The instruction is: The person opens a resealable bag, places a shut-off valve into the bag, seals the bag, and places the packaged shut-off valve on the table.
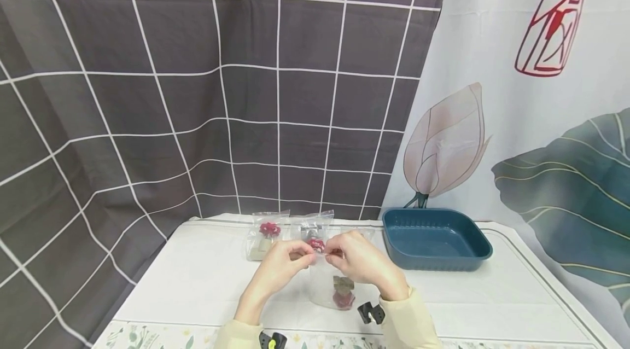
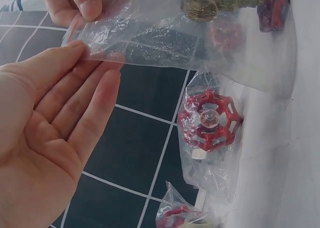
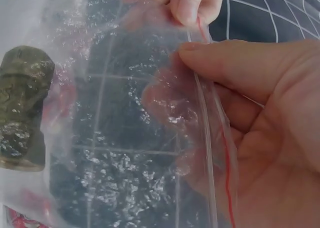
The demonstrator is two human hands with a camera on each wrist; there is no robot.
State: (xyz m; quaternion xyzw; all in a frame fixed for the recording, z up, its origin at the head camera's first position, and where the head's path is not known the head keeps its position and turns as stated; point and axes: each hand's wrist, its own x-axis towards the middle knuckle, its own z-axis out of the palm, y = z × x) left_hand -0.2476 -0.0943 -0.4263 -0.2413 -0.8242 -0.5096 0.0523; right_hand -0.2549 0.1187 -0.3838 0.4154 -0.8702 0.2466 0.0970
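A clear zip bag (image 1: 321,282) with a red line along its mouth hangs upright between both hands. Inside, at the bottom, lies a brass-coloured valve (image 1: 343,285) with a red handwheel (image 2: 272,9). My left hand (image 1: 281,266) pinches one end of the bag's mouth between thumb and fingers. The right hand (image 1: 363,262) pinches the mouth close beside it, thumb in front and fingers behind the plastic (image 3: 135,118). Behind the hands, a bagged valve with a red handwheel (image 2: 209,119) is partly hidden in the head view.
Another bagged valve (image 1: 269,230) stands at the back left of the white table (image 1: 197,283). More clear plastic (image 1: 361,232) shows behind the right hand. A blue basin (image 1: 438,262) sits at the right rear. A dark grid curtain (image 1: 246,97) hangs behind.
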